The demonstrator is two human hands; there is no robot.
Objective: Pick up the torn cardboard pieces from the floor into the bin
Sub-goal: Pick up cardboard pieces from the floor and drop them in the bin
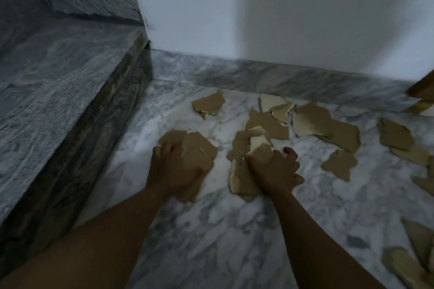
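Torn cardboard pieces [326,124] were seen scattered toward the floor's [234,230] far edge, while a flat piece [199,150] was gripped by the curled left hand [173,169] and a bunched stack [244,162] clutched by the right hand [274,169], presumably gathered for one trip to an unseen bin.

white marble floor [211,241], grey step [58,73], white wall [258,12]

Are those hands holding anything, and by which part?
Yes. The left hand clutches a flat cardboard piece at its near end; the right hand grips a cardboard bundle along its right edge.
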